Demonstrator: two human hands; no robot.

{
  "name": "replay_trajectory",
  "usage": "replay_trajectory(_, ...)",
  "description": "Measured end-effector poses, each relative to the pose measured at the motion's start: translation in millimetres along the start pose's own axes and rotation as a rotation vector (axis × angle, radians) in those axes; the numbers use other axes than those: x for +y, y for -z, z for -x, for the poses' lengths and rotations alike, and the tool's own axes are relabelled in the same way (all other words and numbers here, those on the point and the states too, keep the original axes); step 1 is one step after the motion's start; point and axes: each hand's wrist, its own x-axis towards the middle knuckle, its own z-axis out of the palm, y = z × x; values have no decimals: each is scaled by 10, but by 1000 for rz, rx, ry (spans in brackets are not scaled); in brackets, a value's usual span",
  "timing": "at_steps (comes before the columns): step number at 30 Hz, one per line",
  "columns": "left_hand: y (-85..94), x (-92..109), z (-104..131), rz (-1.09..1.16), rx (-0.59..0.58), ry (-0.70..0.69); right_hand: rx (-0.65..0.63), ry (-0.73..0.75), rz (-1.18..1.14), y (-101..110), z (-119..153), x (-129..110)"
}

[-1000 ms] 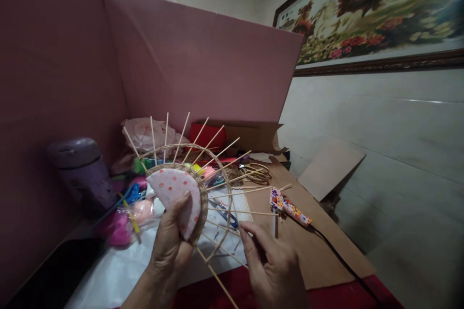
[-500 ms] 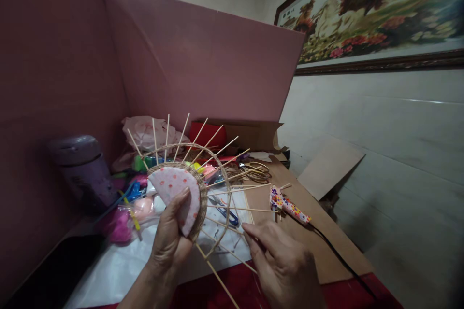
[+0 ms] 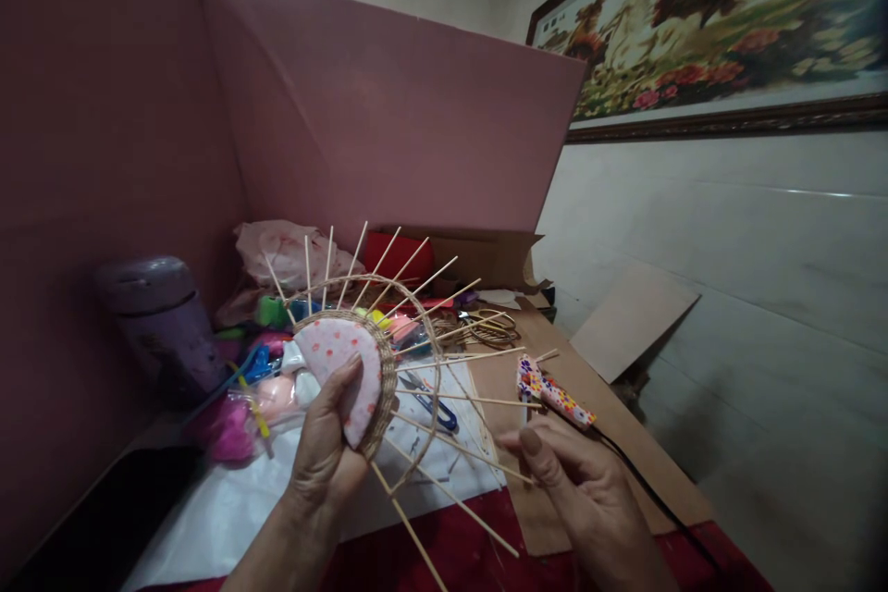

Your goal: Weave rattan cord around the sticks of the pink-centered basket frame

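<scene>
My left hand (image 3: 326, 444) grips a half-round craft piece (image 3: 333, 347), its thumb on the white, orange-spotted face. Rows of twine (image 3: 389, 379) edge the curve, and thin wooden sticks (image 3: 426, 277) fan outward from it. Farther out, a twine ring (image 3: 436, 333) crosses the sticks. Right of the ring, my right hand (image 3: 575, 481) is closed at the fingertips on a thin strand of twine running from the ring. It is close to the ends of the lower right sticks; exactly how the fingers pinch the strand is hard to see.
A flower-patterned glue gun (image 3: 555, 396) with a black cord lies on brown cardboard (image 3: 624, 472). Blue-handled thread snips (image 3: 437, 407) rest on white paper. Bagged coloured clay (image 3: 236, 425) and a purple flask (image 3: 159, 333) stand left. Scissors (image 3: 489, 326) lie behind.
My right hand has moved right and slightly away from the ring, drawing the strand out longer. The craft piece has turned slightly in my left hand.
</scene>
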Motion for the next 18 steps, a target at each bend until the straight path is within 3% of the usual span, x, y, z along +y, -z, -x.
replay_trajectory(4,6,8,0,-17,-15,42,-185,-378,-373,-27,-5,180)
replay_trajectory(6,16,6,-5,-18,-30,59,-278,-469,-521,-86,-5,250)
replay_trajectory(9,29,-7,-10,-29,-21,83,-296,-467,-560,-214,24,275)
replay_trajectory(18,21,-45,-2,27,-35,138,-164,-375,-338,-509,59,338)
